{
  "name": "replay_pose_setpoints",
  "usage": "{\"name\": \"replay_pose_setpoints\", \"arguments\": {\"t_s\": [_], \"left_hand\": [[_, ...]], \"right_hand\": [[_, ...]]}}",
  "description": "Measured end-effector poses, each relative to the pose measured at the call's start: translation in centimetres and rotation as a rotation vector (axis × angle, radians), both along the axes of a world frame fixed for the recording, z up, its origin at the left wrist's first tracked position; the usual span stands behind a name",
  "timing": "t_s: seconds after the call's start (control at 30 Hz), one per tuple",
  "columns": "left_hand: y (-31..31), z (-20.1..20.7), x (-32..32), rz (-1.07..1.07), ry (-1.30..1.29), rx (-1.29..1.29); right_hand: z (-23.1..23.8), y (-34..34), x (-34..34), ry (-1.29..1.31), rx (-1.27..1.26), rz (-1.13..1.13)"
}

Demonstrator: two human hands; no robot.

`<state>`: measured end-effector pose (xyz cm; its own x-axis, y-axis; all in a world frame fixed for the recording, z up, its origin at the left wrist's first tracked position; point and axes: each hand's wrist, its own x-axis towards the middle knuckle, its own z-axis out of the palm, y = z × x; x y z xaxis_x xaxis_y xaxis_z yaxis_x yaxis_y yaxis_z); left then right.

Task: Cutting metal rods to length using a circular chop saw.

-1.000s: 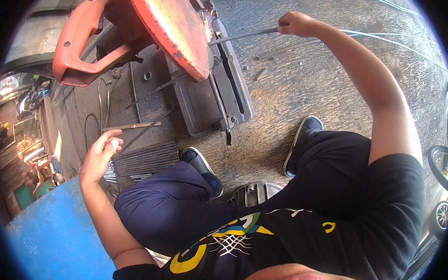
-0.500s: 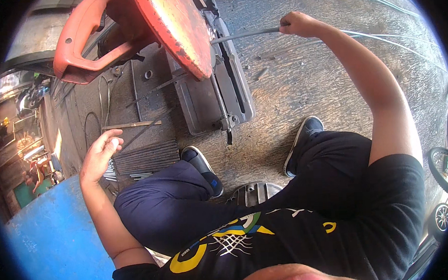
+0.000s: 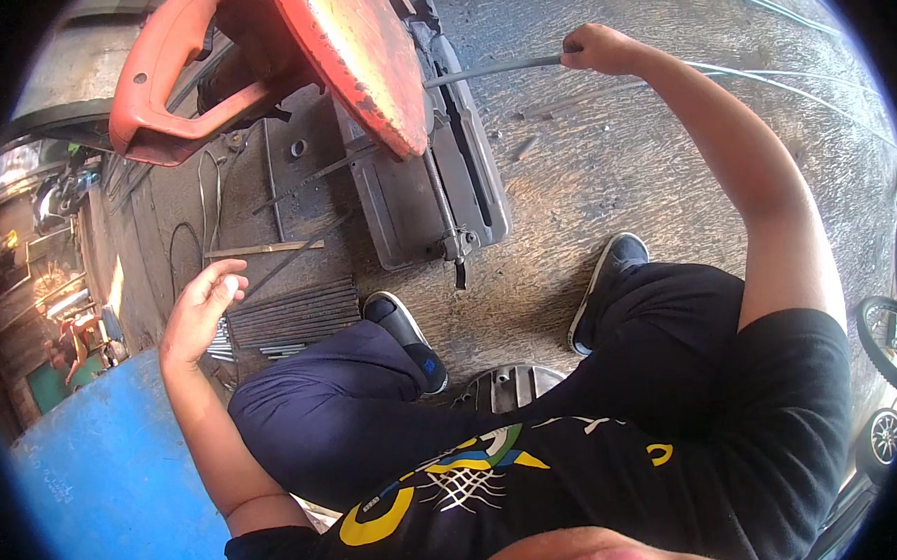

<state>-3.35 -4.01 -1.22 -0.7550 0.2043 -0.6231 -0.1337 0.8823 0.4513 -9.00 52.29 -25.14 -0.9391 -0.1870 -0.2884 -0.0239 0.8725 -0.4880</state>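
Observation:
A worn orange cut-off saw stands at the upper middle, its loop handle to the left and its dark metal base on the floor. My right hand, to the right of the saw, is closed around a long grey metal rod. That rod's left end runs in beside the saw's guard, where the guard hides its tip. On the left, my left hand is held with its fingers loosely apart and nothing visible in it. Beyond its fingertips lies a thin dark rod.
A row of cut dark rods lies near my left foot. A wooden strip, a metal ring and a looped cord are on the floor. Long rods stretch to the right. A blue surface is at the lower left.

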Motion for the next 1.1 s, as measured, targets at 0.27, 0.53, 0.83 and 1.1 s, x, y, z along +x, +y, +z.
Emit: {"name": "replay_pose_setpoints", "arguments": {"t_s": [0.27,0.53,0.83,1.1], "left_hand": [[-0.2,-0.1,0.0,0.003,-0.011,0.012],[-0.4,-0.1,0.0,0.009,-0.013,0.015],[-0.3,-0.1,0.1,0.016,-0.011,0.019],[-0.4,-0.4,-0.1,0.007,-0.018,0.033]], "right_hand": [[-0.1,-0.1,-0.1,0.003,0.022,-0.014],[-0.4,0.0,-0.2,0.011,0.009,-0.017],[-0.5,-0.3,-0.3,-0.034,-0.002,-0.063],[-0.8,0.2,-0.1,-0.013,-0.017,-0.015]]}}
